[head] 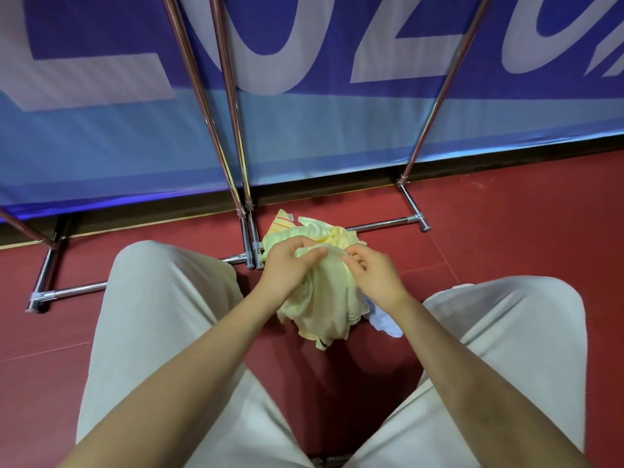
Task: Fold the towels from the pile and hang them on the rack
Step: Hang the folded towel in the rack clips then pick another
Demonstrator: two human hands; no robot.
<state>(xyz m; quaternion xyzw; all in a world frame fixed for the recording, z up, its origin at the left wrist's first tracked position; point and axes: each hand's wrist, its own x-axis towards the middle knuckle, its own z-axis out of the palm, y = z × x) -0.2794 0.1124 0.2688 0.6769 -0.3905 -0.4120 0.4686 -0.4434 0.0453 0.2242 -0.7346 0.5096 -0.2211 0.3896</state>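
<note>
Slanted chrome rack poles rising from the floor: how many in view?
4. A close pair left of centre, one at right, one partly visible at the left edge. More may lie outside the frame.

Pale yellow-green towel (324,298) in both hands, dark stripes at its hanging edge. Pile (304,231) just beyond the grip: yellow, light green, one piece with orange stripes. White cloth (385,322) under the right wrist. Floor (506,231) dark red. Banner (304,130) blue, white lettering. Trousers (152,315) beige. Rack (216,130) chrome.
</note>
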